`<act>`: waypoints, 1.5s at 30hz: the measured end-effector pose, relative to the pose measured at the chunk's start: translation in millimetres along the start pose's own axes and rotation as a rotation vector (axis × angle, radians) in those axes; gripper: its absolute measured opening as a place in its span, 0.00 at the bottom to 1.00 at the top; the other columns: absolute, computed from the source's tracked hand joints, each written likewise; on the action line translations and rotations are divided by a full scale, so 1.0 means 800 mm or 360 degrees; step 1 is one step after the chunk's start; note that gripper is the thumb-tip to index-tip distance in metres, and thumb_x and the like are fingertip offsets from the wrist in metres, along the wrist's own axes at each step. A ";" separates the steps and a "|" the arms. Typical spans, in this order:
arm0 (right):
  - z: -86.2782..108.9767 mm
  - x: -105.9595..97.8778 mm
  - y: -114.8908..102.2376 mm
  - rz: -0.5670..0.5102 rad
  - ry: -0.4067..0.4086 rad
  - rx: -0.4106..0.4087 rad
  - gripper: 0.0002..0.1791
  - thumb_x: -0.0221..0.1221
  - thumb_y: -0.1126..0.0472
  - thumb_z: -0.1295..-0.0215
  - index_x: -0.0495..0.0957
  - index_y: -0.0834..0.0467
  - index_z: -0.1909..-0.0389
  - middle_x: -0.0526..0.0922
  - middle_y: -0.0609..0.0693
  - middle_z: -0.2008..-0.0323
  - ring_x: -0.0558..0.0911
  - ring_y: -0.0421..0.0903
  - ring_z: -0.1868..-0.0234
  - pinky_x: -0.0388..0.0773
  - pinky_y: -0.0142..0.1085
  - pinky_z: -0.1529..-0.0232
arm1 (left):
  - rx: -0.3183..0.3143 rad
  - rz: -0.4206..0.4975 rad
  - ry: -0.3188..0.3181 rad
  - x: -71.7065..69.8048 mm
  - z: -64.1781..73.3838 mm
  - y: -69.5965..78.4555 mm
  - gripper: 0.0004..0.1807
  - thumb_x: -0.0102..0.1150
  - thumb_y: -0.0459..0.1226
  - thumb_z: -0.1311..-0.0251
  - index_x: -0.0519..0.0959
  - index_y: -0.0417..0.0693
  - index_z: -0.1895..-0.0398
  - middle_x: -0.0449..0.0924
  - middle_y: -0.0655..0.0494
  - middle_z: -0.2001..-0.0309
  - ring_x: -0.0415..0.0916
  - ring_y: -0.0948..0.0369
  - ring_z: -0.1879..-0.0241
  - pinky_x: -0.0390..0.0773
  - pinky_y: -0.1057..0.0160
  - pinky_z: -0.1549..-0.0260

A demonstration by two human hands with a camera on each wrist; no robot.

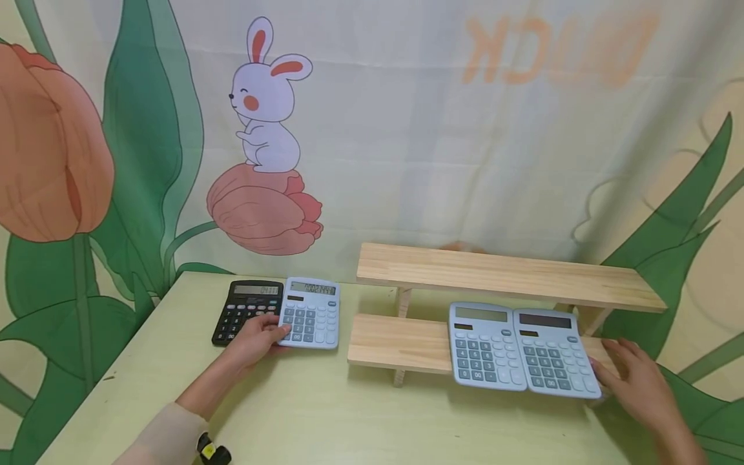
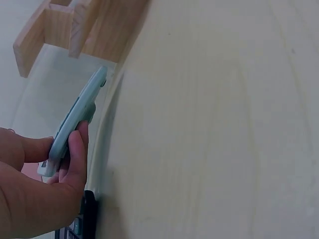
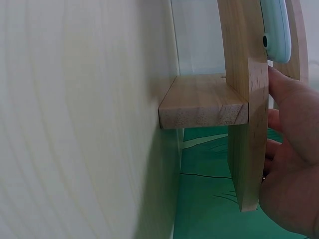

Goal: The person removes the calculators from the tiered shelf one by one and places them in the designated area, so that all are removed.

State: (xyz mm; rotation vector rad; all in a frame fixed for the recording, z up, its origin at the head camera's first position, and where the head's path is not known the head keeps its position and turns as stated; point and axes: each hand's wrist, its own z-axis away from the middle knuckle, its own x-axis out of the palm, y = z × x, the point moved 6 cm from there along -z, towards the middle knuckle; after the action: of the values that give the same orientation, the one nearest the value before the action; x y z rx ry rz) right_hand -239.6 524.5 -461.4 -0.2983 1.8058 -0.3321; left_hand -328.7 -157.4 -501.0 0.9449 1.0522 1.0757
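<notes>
My left hand (image 1: 256, 342) pinches a light blue calculator (image 1: 316, 320) by its lower left edge. In the left wrist view this calculator (image 2: 79, 114) is tilted and lifted off the table, thumb on one face and fingers beneath. Beside it lies a black calculator (image 1: 235, 316), partly covered by my hand. Two more light blue calculators, a left one (image 1: 502, 349) and a right one (image 1: 572, 368), lean side by side on the lower shelf of a wooden rack (image 1: 401, 342). My right hand (image 1: 633, 381) rests at the shelf's right end, thumb by the right calculator's edge, fingers loosely bent.
The rack's upper board (image 1: 500, 271) runs above and behind the lower shelf. A pale yellow table (image 1: 372, 426) lies beneath everything, and a printed curtain (image 1: 395, 129) with a rabbit and tulips hangs behind. A dark strap end (image 1: 214, 450) shows by the left sleeve.
</notes>
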 end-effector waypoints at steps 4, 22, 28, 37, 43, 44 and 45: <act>0.002 0.002 -0.001 -0.0016 0.0016 -0.0019 0.37 0.59 0.47 0.21 0.68 0.75 0.31 0.60 0.86 0.31 0.58 0.85 0.31 0.58 0.80 0.40 | -0.0005 0.0025 -0.0007 0.000 -0.002 -0.005 0.26 0.52 0.32 0.20 0.64 0.24 0.28 0.82 0.35 0.45 0.85 0.56 0.54 0.87 0.56 0.50; 0.004 0.006 -0.004 -0.0027 0.0036 -0.0027 0.36 0.59 0.48 0.21 0.68 0.76 0.32 0.61 0.85 0.32 0.59 0.85 0.32 0.57 0.79 0.39 | 0.0145 -0.0561 0.0124 -0.007 0.001 -0.003 0.25 0.63 0.37 0.25 0.74 0.22 0.38 0.87 0.35 0.53 0.87 0.55 0.64 0.88 0.60 0.65; 0.005 0.002 -0.003 -0.0035 0.0059 -0.0062 0.35 0.59 0.49 0.21 0.68 0.76 0.32 0.61 0.85 0.32 0.58 0.85 0.31 0.55 0.80 0.38 | 0.0149 -0.0602 0.0110 -0.006 0.000 -0.005 0.25 0.62 0.36 0.24 0.74 0.23 0.36 0.87 0.39 0.55 0.88 0.57 0.68 0.88 0.61 0.67; 0.005 0.003 -0.002 -0.0018 0.0057 -0.0073 0.35 0.59 0.49 0.21 0.68 0.77 0.32 0.62 0.85 0.32 0.59 0.85 0.31 0.57 0.79 0.39 | 0.0161 -0.0880 0.0176 -0.010 0.007 0.009 0.29 0.66 0.36 0.28 0.70 0.23 0.33 0.83 0.39 0.54 0.85 0.60 0.71 0.83 0.62 0.69; 0.005 0.002 -0.003 -0.0017 0.0065 -0.0080 0.34 0.59 0.50 0.21 0.68 0.76 0.32 0.62 0.85 0.32 0.59 0.85 0.31 0.57 0.79 0.39 | 0.0240 -0.1107 0.0194 -0.009 0.006 0.019 0.31 0.67 0.38 0.29 0.72 0.24 0.33 0.84 0.45 0.58 0.81 0.60 0.70 0.78 0.54 0.60; 0.005 0.001 -0.003 -0.0019 0.0062 -0.0078 0.34 0.59 0.50 0.21 0.68 0.77 0.32 0.61 0.85 0.32 0.58 0.85 0.31 0.56 0.80 0.39 | 0.0252 -0.1125 0.0191 -0.007 0.005 0.020 0.31 0.67 0.38 0.29 0.72 0.24 0.33 0.84 0.46 0.59 0.80 0.60 0.71 0.78 0.53 0.59; 0.004 0.001 -0.003 -0.0019 0.0059 -0.0076 0.34 0.59 0.50 0.21 0.68 0.77 0.32 0.61 0.85 0.32 0.58 0.85 0.30 0.56 0.80 0.38 | 0.0257 -0.1143 0.0189 -0.007 0.004 0.021 0.31 0.67 0.38 0.29 0.73 0.24 0.33 0.84 0.47 0.60 0.79 0.60 0.71 0.77 0.52 0.58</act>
State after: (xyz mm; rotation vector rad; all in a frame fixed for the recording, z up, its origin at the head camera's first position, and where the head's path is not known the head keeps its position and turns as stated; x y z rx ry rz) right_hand -236.2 521.5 -461.9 -0.3388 1.8512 -0.3049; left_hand -329.8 -159.2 -483.4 0.5486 1.4442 0.4559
